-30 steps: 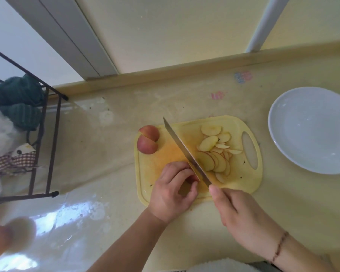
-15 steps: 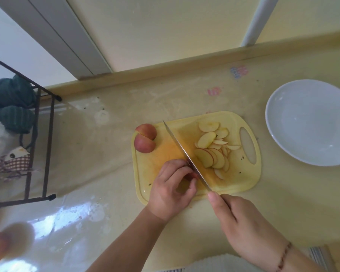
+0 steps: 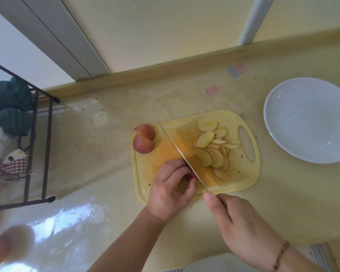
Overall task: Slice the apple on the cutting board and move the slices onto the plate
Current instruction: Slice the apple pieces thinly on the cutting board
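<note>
A yellow cutting board lies in the middle of the counter. Two red apple quarters rest at its far left corner. Several thin apple slices are piled on its right half. My left hand is curled over a small apple piece on the board's near side; only a sliver of red shows. My right hand grips a knife, whose blade runs diagonally across the board right beside my left fingers. A white plate with nothing on it sits to the right of the board.
A black wire rack holding dark green cloth and checked fabric stands at the left. A raised ledge and wall run along the back of the counter. A blurred pale object sits at the lower left corner.
The blade has slid slightly along the apple piece under my left fingers, and the slice pile looks about the same. The camera has shifted a little.
</note>
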`<state>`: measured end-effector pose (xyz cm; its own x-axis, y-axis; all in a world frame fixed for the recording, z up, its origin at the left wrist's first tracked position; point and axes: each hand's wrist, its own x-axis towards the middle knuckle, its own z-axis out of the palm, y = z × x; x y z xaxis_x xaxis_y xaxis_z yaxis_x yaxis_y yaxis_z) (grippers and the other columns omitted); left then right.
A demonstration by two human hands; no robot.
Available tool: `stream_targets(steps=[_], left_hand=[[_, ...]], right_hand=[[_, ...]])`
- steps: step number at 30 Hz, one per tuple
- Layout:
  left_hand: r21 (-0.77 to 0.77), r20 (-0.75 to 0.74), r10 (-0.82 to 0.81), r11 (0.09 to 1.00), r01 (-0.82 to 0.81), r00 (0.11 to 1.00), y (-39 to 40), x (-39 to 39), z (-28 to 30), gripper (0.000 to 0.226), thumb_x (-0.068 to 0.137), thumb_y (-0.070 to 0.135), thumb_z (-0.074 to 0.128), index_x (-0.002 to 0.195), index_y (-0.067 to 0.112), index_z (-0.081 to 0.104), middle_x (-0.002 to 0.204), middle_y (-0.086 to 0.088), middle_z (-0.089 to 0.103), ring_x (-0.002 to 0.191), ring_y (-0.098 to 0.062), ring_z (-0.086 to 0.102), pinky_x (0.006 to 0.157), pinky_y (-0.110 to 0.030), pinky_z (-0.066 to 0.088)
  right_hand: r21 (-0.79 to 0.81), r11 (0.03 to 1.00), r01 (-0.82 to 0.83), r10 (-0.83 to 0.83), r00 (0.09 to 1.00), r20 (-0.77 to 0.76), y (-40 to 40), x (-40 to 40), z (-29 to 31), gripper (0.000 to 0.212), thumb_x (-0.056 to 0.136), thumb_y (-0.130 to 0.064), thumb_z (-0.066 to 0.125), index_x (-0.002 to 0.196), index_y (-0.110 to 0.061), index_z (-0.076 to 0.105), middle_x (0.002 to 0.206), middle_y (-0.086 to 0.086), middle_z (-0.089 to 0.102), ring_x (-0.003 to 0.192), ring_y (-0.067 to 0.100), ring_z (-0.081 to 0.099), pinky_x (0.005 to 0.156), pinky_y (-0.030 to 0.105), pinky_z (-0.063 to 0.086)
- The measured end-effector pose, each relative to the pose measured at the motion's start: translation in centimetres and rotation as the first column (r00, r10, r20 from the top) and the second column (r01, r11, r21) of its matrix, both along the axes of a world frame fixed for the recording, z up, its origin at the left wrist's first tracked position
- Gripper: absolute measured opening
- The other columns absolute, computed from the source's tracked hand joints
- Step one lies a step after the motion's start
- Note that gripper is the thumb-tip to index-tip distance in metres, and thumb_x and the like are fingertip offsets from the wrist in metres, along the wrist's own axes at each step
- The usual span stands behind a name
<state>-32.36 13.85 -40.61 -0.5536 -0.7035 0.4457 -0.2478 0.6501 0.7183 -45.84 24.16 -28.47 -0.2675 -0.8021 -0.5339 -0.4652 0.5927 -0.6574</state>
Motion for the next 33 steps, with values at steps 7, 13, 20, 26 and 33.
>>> stream_targets(steps=[7, 13, 20, 26, 33], left_hand=[[0.013, 0.019, -0.003, 1.0, 0.003, 1.0, -0.1, 0.0, -0.1, 0.024, 0.074, 0.001, 0.086, 0.095, -0.003, 0.075, 0.107, -0.01, 0.069, 0.101, -0.022, 0.066, 0.084, -0.037, 0.057], [0.015, 0.014, -0.005, 1.0, 0.004, 1.0, 0.0, 0.0, 0.1, 0.018, 0.081, 0.006, 0.081, 0.096, -0.002, 0.074, 0.107, -0.008, 0.068, 0.101, -0.022, 0.066, 0.085, -0.035, 0.056], [0.028, 0.04, -0.004, 1.0, 0.003, 0.999, -0.1, -0.1, 0.1, 0.02, 0.077, 0.0, 0.084, 0.094, -0.002, 0.074, 0.104, -0.01, 0.069, 0.1, -0.023, 0.066, 0.085, -0.036, 0.057], [0.017, 0.05, 0.005, 1.0, -0.006, 0.999, -0.1, 0.1, 0.3, 0.017, 0.081, 0.006, 0.082, 0.094, -0.001, 0.074, 0.103, -0.009, 0.068, 0.1, -0.021, 0.065, 0.089, -0.031, 0.056], [-0.003, 0.032, 0.019, 1.0, -0.019, 0.999, 0.0, 0.1, 0.3, 0.02, 0.078, 0.002, 0.082, 0.095, 0.002, 0.072, 0.107, -0.003, 0.062, 0.098, -0.02, 0.065, 0.086, -0.031, 0.056]], right_hand=[[-0.038, 0.999, -0.007, 0.007, 1.0, -0.011, -1.7, 0.2, -0.5, 0.057, 0.079, -0.065, 0.016, 0.059, -0.019, 0.044, 0.048, -0.001, 0.044, 0.05, 0.007, 0.047, 0.052, 0.021, 0.037], [-0.017, 1.0, -0.019, 0.019, 1.0, -0.009, -1.4, 0.1, -1.7, 0.058, 0.081, -0.065, 0.017, 0.06, -0.019, 0.045, 0.051, 0.001, 0.047, 0.051, 0.011, 0.047, 0.054, 0.024, 0.037], [0.011, 1.0, 0.01, -0.011, 0.998, 0.064, -1.1, -0.5, -2.8, 0.055, 0.079, -0.066, 0.02, 0.056, -0.02, 0.041, 0.044, -0.003, 0.041, 0.046, 0.007, 0.043, 0.051, 0.022, 0.035], [-0.073, 0.997, 0.011, -0.007, 0.998, 0.059, -2.6, -0.6, -4.0, 0.05, 0.083, -0.062, 0.021, 0.064, -0.032, 0.056, 0.044, -0.011, 0.052, 0.053, -0.004, 0.052, 0.05, 0.015, 0.037], [0.026, 0.999, 0.023, -0.026, 0.994, 0.11, -1.4, -2.9, -3.3, 0.061, 0.08, -0.071, 0.017, 0.055, -0.018, 0.037, 0.038, -0.007, 0.036, 0.037, 0.007, 0.033, 0.05, 0.029, 0.033]])
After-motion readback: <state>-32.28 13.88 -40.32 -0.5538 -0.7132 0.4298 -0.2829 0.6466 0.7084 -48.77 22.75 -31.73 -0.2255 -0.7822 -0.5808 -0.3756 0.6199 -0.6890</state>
